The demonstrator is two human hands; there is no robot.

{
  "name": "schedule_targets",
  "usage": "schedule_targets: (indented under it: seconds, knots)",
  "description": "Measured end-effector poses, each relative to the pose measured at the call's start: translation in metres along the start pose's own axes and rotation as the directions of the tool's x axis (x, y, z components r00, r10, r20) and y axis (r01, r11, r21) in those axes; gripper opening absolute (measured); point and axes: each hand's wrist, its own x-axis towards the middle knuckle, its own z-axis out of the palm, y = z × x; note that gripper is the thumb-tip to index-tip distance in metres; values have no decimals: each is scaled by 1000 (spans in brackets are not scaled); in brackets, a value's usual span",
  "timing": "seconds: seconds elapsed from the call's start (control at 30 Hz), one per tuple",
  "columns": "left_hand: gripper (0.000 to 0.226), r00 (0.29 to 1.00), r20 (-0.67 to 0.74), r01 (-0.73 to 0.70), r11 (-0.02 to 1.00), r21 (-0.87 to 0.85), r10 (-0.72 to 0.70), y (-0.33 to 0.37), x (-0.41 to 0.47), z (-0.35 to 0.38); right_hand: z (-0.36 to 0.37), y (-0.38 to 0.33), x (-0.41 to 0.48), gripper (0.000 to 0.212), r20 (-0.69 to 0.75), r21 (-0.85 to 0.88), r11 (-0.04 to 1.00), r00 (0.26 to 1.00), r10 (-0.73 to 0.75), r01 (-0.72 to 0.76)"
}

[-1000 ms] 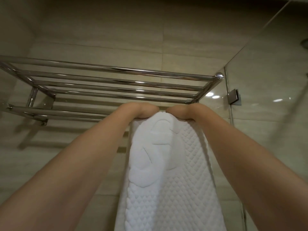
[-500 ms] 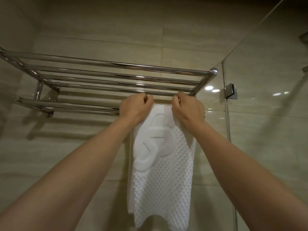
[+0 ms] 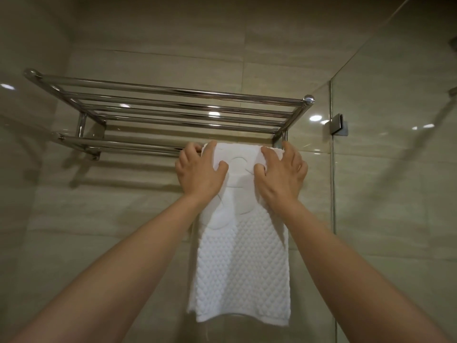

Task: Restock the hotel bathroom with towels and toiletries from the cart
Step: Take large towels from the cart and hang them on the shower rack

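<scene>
A white quilted towel [image 3: 241,263] with an embossed emblem hangs over the lower bar of a chrome wall rack [image 3: 170,105], at the rack's right end. My left hand [image 3: 199,170] lies on the towel's upper left part, fingers spread and bent over the fold at the bar. On the upper right part rests my right hand [image 3: 282,173], its fingers spread and curved against the cloth. The towel's lower edge hangs free well below both hands. The rack's top shelf holds nothing.
Beige tiled walls surround the rack. A glass shower panel [image 3: 395,169] stands to the right, fixed by a metal clamp [image 3: 339,125]. The lower bar [image 3: 118,144] runs bare to the left of the towel.
The towel was raised to the bar and draped over it. My hands went from gripping its top edge to lying spread on its front, and the view pulled back.
</scene>
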Motion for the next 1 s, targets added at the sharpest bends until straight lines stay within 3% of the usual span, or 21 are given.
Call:
schedule_targets:
  seconds: [0.13,0.23,0.33,0.43,0.57,0.8,1.0]
  knots:
    - [68,951,221,271,930,-249,-217,13,-8,-1,-4,-3,-7,57,78,40,992,991,112,-116]
    - [75,859,322,506,757,-415,-398,18,-7,-3,-5,-3,-10,58,146,157,973,978,149,-172]
    - [63,802,387,597,615,-515,-454,16,-5,-1,-2,-3,-16,60,181,312,928,971,154,-205]
    - [58,794,452,606,595,-528,-407,11,-11,0,3,-3,-22,63,168,410,895,979,117,-177]
    - [38,855,404,510,666,-545,-325,7,-16,-2,5,6,-20,64,116,554,818,987,111,-157]
    - [31,909,222,412,692,-592,-352,1,5,-24,5,-22,-9,46,-38,659,751,996,82,-37]
    - [28,893,204,438,671,-598,-401,-34,27,-55,13,-66,-7,45,-10,676,737,999,43,-25]
